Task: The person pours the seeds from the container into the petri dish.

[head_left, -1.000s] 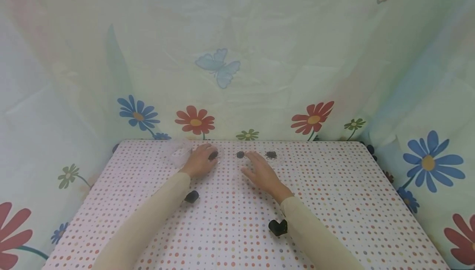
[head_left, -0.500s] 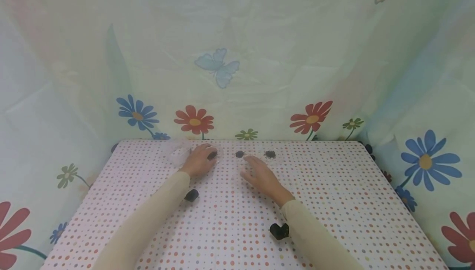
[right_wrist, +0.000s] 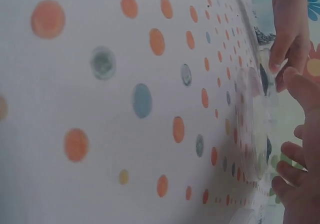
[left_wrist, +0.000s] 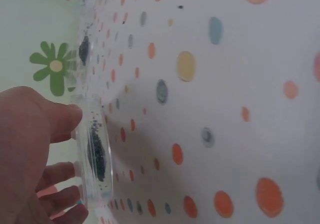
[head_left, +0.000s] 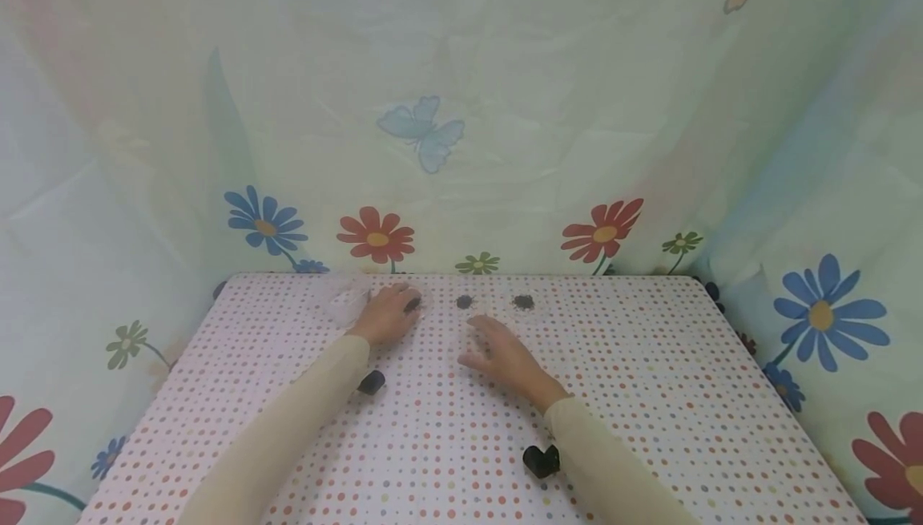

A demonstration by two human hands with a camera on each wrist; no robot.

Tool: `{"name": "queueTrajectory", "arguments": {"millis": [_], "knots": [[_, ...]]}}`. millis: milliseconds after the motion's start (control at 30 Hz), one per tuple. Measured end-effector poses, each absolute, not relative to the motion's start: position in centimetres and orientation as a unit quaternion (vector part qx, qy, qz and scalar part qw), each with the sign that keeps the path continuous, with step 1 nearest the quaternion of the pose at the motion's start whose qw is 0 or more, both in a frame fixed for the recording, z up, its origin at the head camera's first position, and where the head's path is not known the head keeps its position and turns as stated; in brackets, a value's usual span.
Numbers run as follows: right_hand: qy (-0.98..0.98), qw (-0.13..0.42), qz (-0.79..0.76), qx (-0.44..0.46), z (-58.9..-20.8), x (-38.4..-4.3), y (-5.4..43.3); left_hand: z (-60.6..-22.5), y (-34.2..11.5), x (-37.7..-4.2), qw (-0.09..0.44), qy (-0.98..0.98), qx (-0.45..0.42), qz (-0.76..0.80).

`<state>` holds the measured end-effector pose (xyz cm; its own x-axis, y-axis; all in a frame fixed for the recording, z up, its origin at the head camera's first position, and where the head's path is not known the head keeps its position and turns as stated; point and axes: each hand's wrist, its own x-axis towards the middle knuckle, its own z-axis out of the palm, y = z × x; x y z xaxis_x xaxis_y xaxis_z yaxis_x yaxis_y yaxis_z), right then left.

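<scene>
In the head view my left hand [head_left: 389, 317] is at the back of the table, left of centre. Its thumb and fingers grip the side of a clear, shallow petri dish [left_wrist: 107, 184] holding a heap of black grains [left_wrist: 97, 154]. My right hand [head_left: 508, 361] is over the table right of centre, thumb and fingers spread apart. Close beside its fingers in the right wrist view is a clear, shallow round dish [right_wrist: 245, 134], with no grains showing inside. Beyond that hand sit two more small heaps of black grains, a middle heap [head_left: 465, 301] and a right heap [head_left: 523, 301].
A crumpled clear plastic-looking item [head_left: 346, 303] lies left of my left hand. Black wrist-worn pieces, a left one [head_left: 372, 383] and a right one [head_left: 541, 461], stick out by the sleeves. The dotted table [head_left: 433, 445] ends at a flower-printed curtain [head_left: 461, 188].
My right hand has drawn back from the middle heap of black grains, toward me and slightly left. My left hand has stayed at its dish. The head view has shifted slightly.
</scene>
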<state>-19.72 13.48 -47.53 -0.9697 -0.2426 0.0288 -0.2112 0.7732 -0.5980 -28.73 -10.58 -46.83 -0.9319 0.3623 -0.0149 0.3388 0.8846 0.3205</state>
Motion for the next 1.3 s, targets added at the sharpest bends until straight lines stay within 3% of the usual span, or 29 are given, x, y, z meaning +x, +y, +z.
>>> {"name": "queueTrajectory", "arguments": {"millis": [633, 1300], "knots": [[0.95, 0.058, -0.274, -0.137, -48.35, -19.07, 13.12, -46.82, -10.4, -28.3, 0.028, 0.968, 0.22, 0.118], [0.956, 0.046, -0.244, -0.155, -48.37, -19.18, 13.22, -46.89, -10.52, -28.51, 0.021, 0.968, 0.219, 0.122]]}}
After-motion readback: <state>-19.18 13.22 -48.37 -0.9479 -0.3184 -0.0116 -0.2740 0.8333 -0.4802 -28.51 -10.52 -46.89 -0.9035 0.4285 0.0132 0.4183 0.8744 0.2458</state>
